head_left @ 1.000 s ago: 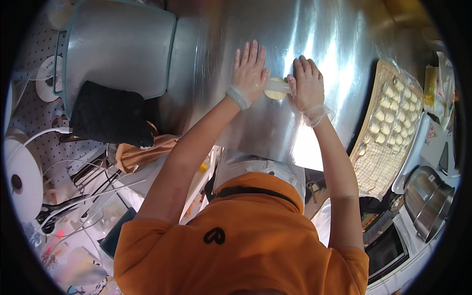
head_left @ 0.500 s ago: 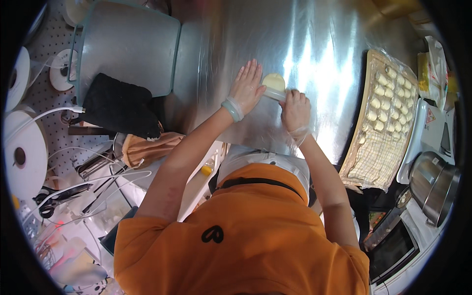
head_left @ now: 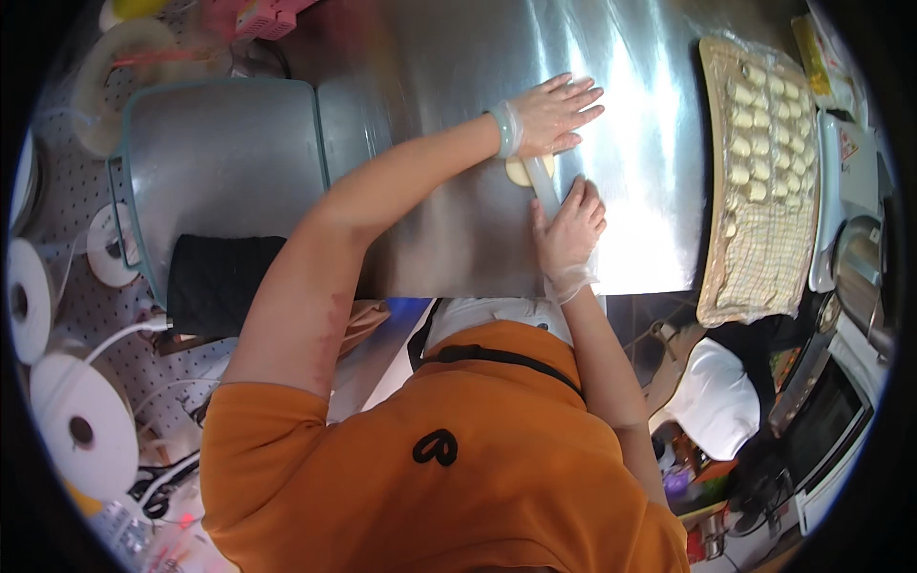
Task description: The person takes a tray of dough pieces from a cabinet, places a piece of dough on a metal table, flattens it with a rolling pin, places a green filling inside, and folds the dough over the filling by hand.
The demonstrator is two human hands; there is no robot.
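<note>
A pale, flat round of dough (head_left: 517, 173) lies on the steel worktop (head_left: 449, 229), partly under a narrow, whitish rolling pin (head_left: 542, 180). My left hand (head_left: 554, 116) is at the pin's far end, its fingers stretched out and spread, the palm covering that end. At the near end, my right hand (head_left: 570, 237) has its fingers bent around the pin. Clear glove cuffs show at both wrists, and a pale green band circles the left one.
To the right, a tray (head_left: 709, 181) holds rows of small dough pieces and a checked cloth (head_left: 759, 253) under clear film. A scale (head_left: 826, 210) stands beyond it. At left are a steel panel with a green rim (head_left: 224, 84) and a black cloth (head_left: 224, 277).
The rolling pin has turned from nearly crosswise to pointing away from me. My left hand has moved right and farther away; my right hand has shifted slightly nearer.
</note>
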